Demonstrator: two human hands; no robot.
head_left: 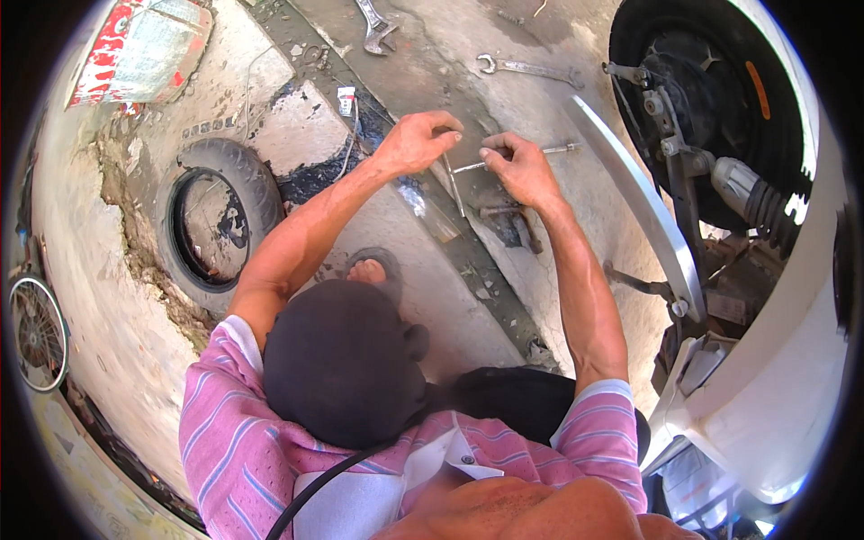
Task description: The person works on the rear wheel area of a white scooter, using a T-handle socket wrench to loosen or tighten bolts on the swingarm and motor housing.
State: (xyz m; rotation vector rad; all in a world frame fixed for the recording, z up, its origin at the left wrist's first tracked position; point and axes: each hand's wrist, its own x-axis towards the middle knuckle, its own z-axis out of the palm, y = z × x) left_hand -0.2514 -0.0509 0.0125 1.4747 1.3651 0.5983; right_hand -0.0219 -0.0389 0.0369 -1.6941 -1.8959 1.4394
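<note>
A slim metal T-handle wrench [458, 193] is between my hands above the ground. My left hand [416, 144] is closed, with thumb and fingers together at the upper end of its crossbar. My right hand [522, 169] curls around the long shaft, whose tip sticks out to the right. Below my right hand, a rusty hammer-like tool [504, 212] lies on the ground. An open-ended spanner [531, 68] lies beyond my right hand, and an adjustable wrench [374, 29] rests farther back.
A scooter wheel [630, 54] with a shock absorber [749, 191] and a silver metal part [641, 202] stand on the right. At left are a loose tyre [263, 184], a red-and-white bucket [148, 58] and a spoked wheel [38, 333]. My bare toes [367, 271] show below.
</note>
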